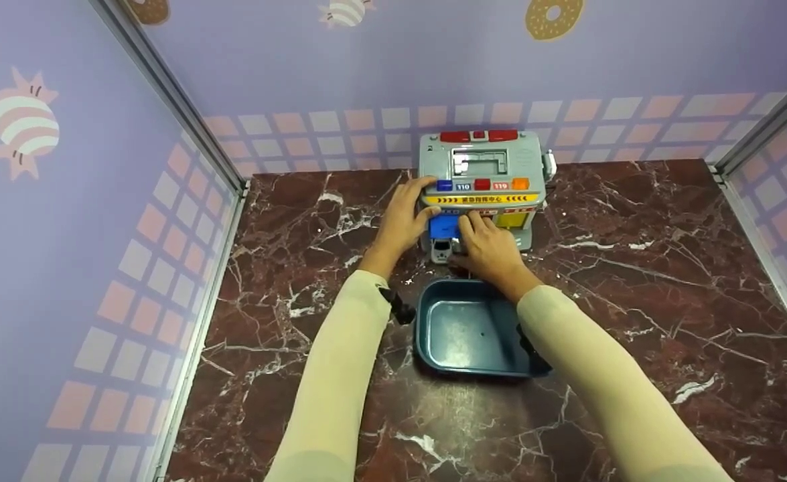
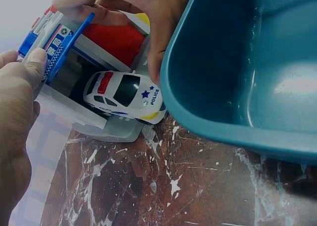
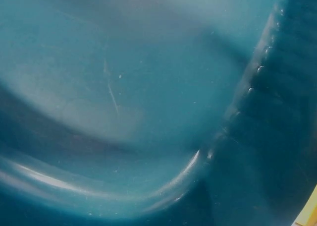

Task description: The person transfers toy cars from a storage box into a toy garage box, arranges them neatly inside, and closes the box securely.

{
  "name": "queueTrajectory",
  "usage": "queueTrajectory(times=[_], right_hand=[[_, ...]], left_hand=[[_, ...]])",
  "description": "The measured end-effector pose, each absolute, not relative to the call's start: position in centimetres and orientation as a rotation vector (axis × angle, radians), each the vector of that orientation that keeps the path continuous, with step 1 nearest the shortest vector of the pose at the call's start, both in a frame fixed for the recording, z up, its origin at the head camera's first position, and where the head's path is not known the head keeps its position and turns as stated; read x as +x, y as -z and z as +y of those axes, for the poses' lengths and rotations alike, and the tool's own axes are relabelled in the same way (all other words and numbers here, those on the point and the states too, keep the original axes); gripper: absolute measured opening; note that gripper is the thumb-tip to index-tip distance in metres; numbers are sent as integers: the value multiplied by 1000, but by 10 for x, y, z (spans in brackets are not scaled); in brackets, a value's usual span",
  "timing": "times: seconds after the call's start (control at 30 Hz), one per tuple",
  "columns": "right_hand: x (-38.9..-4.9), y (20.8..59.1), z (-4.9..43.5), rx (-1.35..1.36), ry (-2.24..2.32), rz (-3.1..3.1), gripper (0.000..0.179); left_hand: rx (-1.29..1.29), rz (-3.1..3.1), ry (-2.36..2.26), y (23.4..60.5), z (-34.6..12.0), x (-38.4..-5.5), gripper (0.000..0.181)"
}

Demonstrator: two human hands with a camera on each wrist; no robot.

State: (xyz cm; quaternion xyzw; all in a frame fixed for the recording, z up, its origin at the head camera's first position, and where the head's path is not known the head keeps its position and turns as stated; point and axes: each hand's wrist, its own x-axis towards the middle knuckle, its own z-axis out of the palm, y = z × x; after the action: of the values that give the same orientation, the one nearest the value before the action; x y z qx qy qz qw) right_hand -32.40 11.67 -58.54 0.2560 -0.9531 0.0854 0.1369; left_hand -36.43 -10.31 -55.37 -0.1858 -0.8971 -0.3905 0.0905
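A toy emergency station (image 1: 483, 198) with a grey roof and coloured lights stands against the back wall. My left hand (image 1: 401, 217) grips its left front edge, thumb on the front and fingers toward the top. In the left wrist view a blue door (image 2: 72, 42) is tilted outward, with fingertips of my right hand (image 1: 493, 253) at its edge. A white police car (image 2: 131, 94) sits partly inside the bay under that door, front outward. The right thumb (image 2: 154, 62) reaches down to the car's hood.
Just in front of the station stands a blue-green plastic basin (image 1: 483, 370), below my forearms. It fills the right wrist view. A red door (image 2: 116, 40) lies beside the blue one. Patterned panels (image 1: 165, 221) border the dark red marbled surface (image 1: 286, 402).
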Motion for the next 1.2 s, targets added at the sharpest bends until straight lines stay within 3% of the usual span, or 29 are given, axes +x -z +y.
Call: queueTrajectory(times=[0.23, 0.4, 1.2], right_hand=[[-322, 587, 117, 729, -199, -2737, 109], [-322, 586, 116, 706, -186, -2762, 122], [-323, 582, 107, 707, 61, -2708, 126]], left_hand=[[-566, -2661, 1163, 554, -103, -364, 66], [-593, -2633, 1161, 555, -102, -365, 67], [-585, -2642, 1160, 556, -103, -366, 65]])
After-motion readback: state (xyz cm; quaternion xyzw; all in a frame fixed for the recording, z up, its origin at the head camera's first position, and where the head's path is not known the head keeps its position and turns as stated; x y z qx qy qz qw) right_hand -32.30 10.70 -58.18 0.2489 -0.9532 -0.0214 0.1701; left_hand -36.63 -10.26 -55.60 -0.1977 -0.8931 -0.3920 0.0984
